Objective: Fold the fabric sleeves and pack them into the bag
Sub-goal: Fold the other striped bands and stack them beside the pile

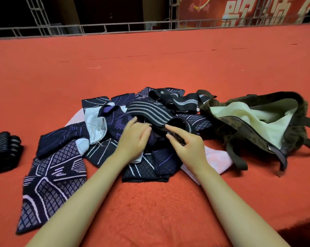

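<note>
A heap of dark navy and purple patterned fabric sleeves (61, 163) lies on the red blanket in front of me. On top rests a black sleeve with grey stripes (147, 111). My left hand (134, 136) and my right hand (184, 141) both pinch its near edge, the fingers closed on the fabric. To the right, the dark olive patterned bag (227, 125) lies open on its side, showing a pale cream lining (257, 114). A second striped black band (179, 102) lies behind the heap.
A folded stack of black striped sleeves (4, 150) sits at the far left. A pink cloth (216, 157) peeks out under the heap. The red blanket (150, 59) stretches far back to a grey metal railing (97, 27). Bag straps (239, 161) trail at the right.
</note>
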The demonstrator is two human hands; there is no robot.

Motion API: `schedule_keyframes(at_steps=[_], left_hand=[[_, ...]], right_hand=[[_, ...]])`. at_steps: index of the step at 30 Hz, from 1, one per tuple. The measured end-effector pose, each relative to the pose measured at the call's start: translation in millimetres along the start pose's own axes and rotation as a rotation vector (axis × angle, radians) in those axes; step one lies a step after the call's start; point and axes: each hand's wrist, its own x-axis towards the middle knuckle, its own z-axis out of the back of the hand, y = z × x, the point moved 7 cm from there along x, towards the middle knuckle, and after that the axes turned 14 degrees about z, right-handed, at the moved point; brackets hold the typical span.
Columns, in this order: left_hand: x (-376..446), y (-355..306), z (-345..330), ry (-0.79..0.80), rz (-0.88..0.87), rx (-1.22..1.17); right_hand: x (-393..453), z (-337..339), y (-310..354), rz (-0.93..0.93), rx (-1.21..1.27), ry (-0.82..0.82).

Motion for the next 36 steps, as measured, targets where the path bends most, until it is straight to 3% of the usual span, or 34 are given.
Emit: schedule_keyframes(at_steps=[8, 19, 24, 32, 34, 36], left_hand=[[8, 43, -8, 0.001, 0.396, -0.301], [24, 53, -10, 0.009, 0.567, -0.403], [17, 45, -7, -0.043, 0.537, -0.397], [-27, 10, -2, 0.051, 0.143, -0.128], [-40, 7, -2, 0.056, 0.157, -0.145], [-46, 12, 1, 0.066, 0.323, -0.301]], right_hand=[[0, 3, 3, -0.023, 0.129, -0.048], [-7, 0, 9, -0.052, 0.24, -0.069], [-6, 5, 0, -0.131, 0.276, -0.139], [0, 4, -16, -0.185, 0.226, -0.185], [1, 2, -15, -0.172, 0.211, -0.16], [2, 2, -15, -0.174, 0.203, -0.142]])
